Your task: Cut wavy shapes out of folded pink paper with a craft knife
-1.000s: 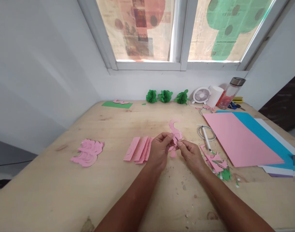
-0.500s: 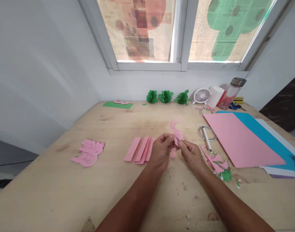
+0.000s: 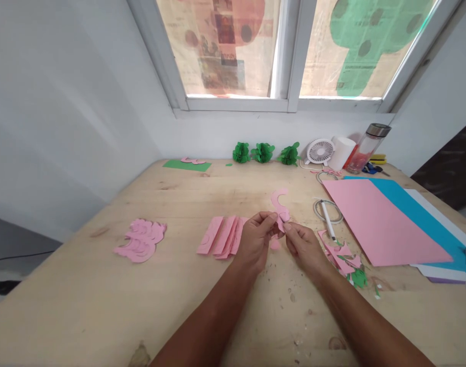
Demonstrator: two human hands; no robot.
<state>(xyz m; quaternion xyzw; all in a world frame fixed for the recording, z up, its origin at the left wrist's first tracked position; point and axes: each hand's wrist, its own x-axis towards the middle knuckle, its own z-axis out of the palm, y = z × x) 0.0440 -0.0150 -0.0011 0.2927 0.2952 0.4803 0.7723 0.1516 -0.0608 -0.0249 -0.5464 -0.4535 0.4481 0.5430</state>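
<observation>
Both hands pinch a curved pink paper cutout (image 3: 279, 204) just above the table. My left hand (image 3: 258, 233) is closed on its left edge with thumb and finger. At its lower end, the fingertips of my right hand (image 3: 302, 241) grip it from the right. The cutout's upper part curls like a hook away from me. Beneath the hands a small pink piece (image 3: 275, 243) shows on the table. Folded pink paper strips (image 3: 222, 237) lie beside my left hand, partly covered by it. Farther left rests a pile of wavy pink cutouts (image 3: 141, 239).
Pink scraps (image 3: 340, 256) and green scraps (image 3: 358, 278) lie right of my right hand, near a white pen (image 3: 327, 220). Large pink sheets (image 3: 382, 219) cover the right side. Green paper shapes (image 3: 262, 152), a small fan (image 3: 320, 152) and a bottle (image 3: 368, 148) line the wall.
The hands stay almost in place, still pinching the cutout, whose curled end has shifted slightly. The whole view has moved a little; nothing else on the table has changed.
</observation>
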